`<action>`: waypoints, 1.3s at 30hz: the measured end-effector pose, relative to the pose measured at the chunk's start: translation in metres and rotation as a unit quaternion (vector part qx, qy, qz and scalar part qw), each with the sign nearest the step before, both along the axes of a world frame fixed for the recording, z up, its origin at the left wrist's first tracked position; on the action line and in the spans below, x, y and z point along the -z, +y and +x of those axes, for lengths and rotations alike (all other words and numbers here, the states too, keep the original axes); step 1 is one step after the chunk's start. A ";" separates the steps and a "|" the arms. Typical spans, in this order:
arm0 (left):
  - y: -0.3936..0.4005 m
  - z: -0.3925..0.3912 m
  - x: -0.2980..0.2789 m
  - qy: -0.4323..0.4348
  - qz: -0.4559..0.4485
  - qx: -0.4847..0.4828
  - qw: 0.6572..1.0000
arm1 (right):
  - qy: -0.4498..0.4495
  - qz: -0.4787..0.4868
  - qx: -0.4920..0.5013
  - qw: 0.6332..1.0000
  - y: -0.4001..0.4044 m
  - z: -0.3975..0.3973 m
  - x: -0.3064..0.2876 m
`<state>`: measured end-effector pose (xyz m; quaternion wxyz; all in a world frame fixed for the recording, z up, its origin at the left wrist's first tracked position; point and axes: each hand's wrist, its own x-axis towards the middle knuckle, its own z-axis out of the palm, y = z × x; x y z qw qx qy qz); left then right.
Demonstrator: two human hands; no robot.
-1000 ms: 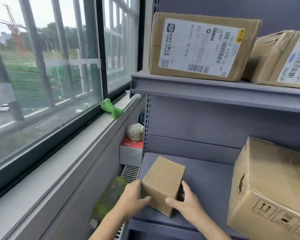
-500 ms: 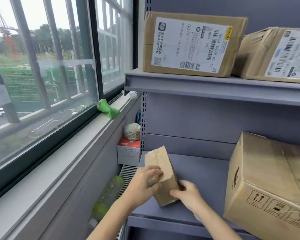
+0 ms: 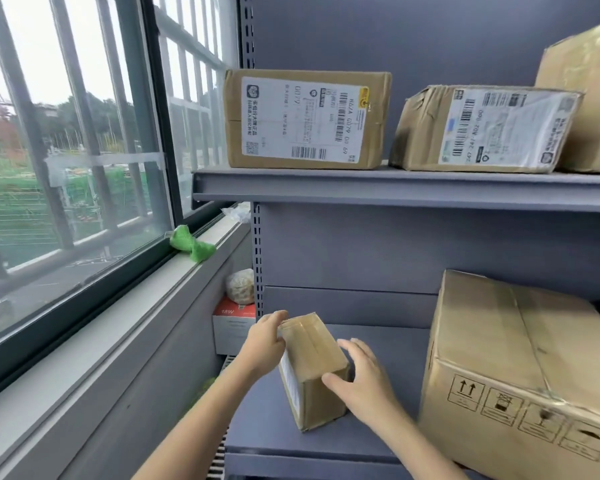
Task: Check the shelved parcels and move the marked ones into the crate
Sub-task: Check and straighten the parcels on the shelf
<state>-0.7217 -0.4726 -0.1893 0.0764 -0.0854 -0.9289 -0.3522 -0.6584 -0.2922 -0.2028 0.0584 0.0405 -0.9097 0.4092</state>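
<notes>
A small brown cardboard parcel [image 3: 312, 355] stands on the grey lower shelf [image 3: 388, 344], near its left end, with a white label on its left face. My left hand [image 3: 265, 341] grips its far left top edge with curled fingers. My right hand [image 3: 364, 379] cups its right side, with the thumb on the near top corner. On the upper shelf [image 3: 395, 192] lie a labelled parcel [image 3: 305, 119], a dented labelled parcel [image 3: 482, 129] and a plain one [image 3: 589, 91]. No crate is in view.
A large cardboard box [image 3: 520, 368] with handling symbols fills the lower shelf's right side, close to my right hand. Left of the shelving, a red-and-white carton [image 3: 234, 320] holds a bag [image 3: 240, 286]. A green wad [image 3: 191, 242] sits on the window sill.
The small parcel was tipped up on its edge and turned; it now stands upright with its label facing left. The view rose and shows more of the upper shelf.
</notes>
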 end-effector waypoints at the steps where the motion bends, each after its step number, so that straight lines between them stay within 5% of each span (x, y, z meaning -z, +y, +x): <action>1: 0.000 -0.008 0.000 -0.029 -0.021 0.000 0.999 | -0.012 0.009 -0.008 1.000 -0.003 0.000 0.002; 5: 0.000 -0.022 0.008 -0.129 -0.016 -0.002 0.992 | -0.053 -0.013 -0.007 0.998 -0.013 -0.002 0.015; 12: -0.005 -0.014 0.025 -0.153 0.036 0.011 0.988 | -0.030 -0.068 0.064 0.995 -0.008 -0.005 0.029; 19: -0.010 -0.005 0.037 -0.208 -0.057 0.005 0.976 | -0.027 -0.070 0.152 0.986 -0.021 -0.017 0.026; 23: 0.003 -0.003 0.042 -0.208 -0.032 0.019 0.977 | -0.056 -0.093 0.195 0.975 -0.021 -0.029 0.019; 33: -0.009 -0.003 0.040 -0.114 0.128 -0.043 0.984 | -0.122 -0.340 0.088 0.928 0.013 -0.031 0.035; 39: -0.016 0.003 0.034 -0.096 0.177 -0.072 0.977 | -0.087 -0.241 0.138 0.957 0.005 -0.034 0.042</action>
